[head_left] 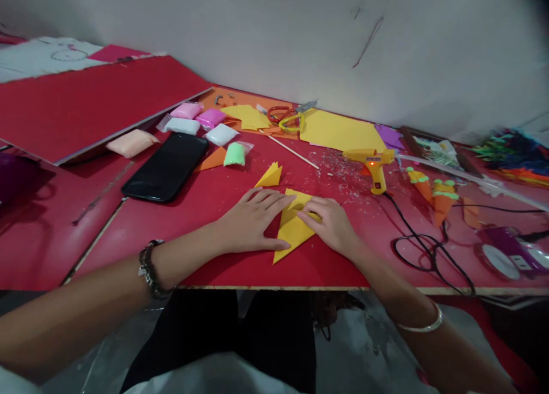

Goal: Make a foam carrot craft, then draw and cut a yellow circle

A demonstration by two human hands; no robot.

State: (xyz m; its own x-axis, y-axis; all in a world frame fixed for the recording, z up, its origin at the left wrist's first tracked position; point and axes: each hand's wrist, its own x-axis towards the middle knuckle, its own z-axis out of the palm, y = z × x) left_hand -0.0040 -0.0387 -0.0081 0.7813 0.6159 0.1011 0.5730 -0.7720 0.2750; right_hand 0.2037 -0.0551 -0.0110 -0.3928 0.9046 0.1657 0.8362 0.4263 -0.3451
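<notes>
A sheet of yellow paper (pixel 295 225), partly folded over, lies on the red tabletop near its front edge. Flat along the paper's left side, my left hand (pixel 259 219) presses it with fingers spread. My right hand (pixel 328 222) grips a folded flap at the paper's right side, its fingertips curled onto it. Just beyond the paper stands a small folded yellow piece (pixel 271 175) with pointed tips. A black phone (pixel 166 166) lies to the left of my left hand.
A yellow glue gun (pixel 372 164) with a lit red light stands right, its cord (pixel 412 234) looping toward the edge. Clay packets (pixel 221 134), scissors (pixel 291 119), yellow sheets (pixel 338 130) and a thin white stick (pixel 291 150) lie behind. Orange cone shapes (pixel 444 202) lie right.
</notes>
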